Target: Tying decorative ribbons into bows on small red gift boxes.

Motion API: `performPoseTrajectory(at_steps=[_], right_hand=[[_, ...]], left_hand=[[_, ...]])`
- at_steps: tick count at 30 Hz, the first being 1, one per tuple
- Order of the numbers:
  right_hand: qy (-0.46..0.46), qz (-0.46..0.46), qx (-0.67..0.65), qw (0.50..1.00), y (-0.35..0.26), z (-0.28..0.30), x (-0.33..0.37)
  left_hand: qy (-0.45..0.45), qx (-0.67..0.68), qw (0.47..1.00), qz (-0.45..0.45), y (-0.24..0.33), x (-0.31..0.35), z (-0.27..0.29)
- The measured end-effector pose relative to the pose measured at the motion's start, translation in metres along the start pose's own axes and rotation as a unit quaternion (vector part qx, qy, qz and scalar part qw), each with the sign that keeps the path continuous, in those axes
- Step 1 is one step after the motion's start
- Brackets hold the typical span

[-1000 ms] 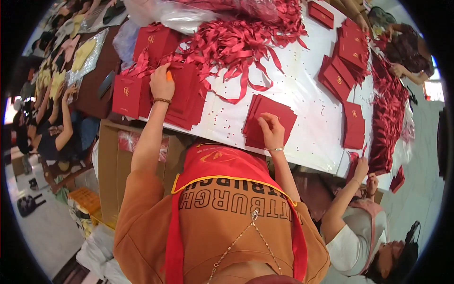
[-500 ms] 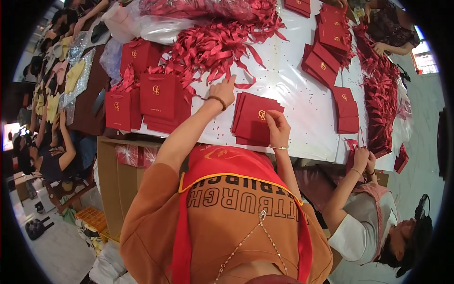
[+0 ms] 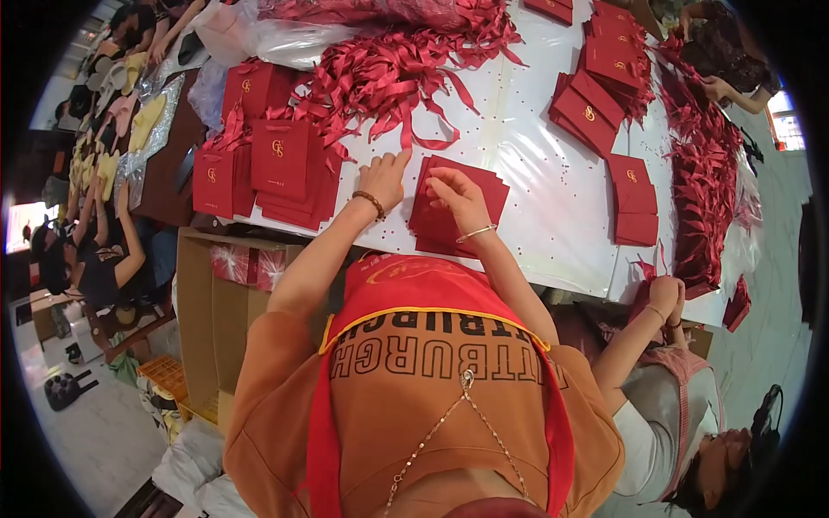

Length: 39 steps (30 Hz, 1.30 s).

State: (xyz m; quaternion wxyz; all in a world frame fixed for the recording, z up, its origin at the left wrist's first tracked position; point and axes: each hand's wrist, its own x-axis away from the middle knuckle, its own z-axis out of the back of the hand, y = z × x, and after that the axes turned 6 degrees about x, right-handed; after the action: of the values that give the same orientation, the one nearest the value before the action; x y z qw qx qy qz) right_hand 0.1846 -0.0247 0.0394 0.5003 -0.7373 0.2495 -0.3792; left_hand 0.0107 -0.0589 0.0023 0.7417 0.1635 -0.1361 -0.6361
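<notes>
My left hand point(image 3: 382, 183), with a brown bead bracelet at the wrist, is at the near edge of a heap of red ribbons point(image 3: 380, 82). Its thumb and index finger are closed at the end of one ribbon point(image 3: 406, 136). My right hand point(image 3: 460, 204) wears a thin bangle and hovers over a fanned stack of flat red paper bags point(image 3: 436, 230). Its fingers are loosely curled and apart, with nothing visible between them. The hand covers part of the top bag.
Red bags with ribbon handles point(image 3: 281, 164) are stacked at my left. More bag stacks point(image 3: 635, 194) and a ribbon-covered pile point(image 3: 698, 190) lie to the right. A co-worker's hands point(image 3: 665, 298) handle a red bag there. An open cardboard box point(image 3: 200, 319) stands below the table point(image 3: 535, 164).
My left hand has drawn back toward me and left from the ribbon heap. My right hand has lifted off the top bag's front and moved left and away from me.
</notes>
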Motion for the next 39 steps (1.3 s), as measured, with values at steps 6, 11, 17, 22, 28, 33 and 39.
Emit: performPoseTrajectory(at_steps=[6,11,17,22,28,33,39], right_hand=[[0.075,-0.064,-0.101,0.99,0.022,-0.013,-0.01],[-0.114,-0.17,-0.283,0.937,0.003,-0.002,-0.035],[-0.065,-0.062,-0.264,0.96,-0.024,0.012,-0.047],[-0.017,-0.038,-0.197,0.979,-0.013,0.008,-0.031],[0.041,0.048,0.254,0.965,0.0,-0.023,-0.009],[-0.057,0.008,0.275,0.96,0.023,-0.014,-0.012],[0.124,0.199,0.438,0.868,0.007,0.026,-0.019]], left_hand=[[-0.115,0.218,0.968,-0.05,-0.005,-0.004,0.011],[-0.28,0.444,0.84,-0.133,0.036,0.04,0.056],[-0.308,0.409,0.856,-0.067,0.006,0.059,0.058],[-0.095,0.285,0.945,-0.132,-0.01,0.02,0.059],[-0.098,0.258,0.961,0.015,0.048,-0.024,0.051],[-0.21,0.448,0.869,0.002,0.025,-0.03,0.032],[-0.107,0.662,0.732,0.121,-0.002,-0.026,0.037]])
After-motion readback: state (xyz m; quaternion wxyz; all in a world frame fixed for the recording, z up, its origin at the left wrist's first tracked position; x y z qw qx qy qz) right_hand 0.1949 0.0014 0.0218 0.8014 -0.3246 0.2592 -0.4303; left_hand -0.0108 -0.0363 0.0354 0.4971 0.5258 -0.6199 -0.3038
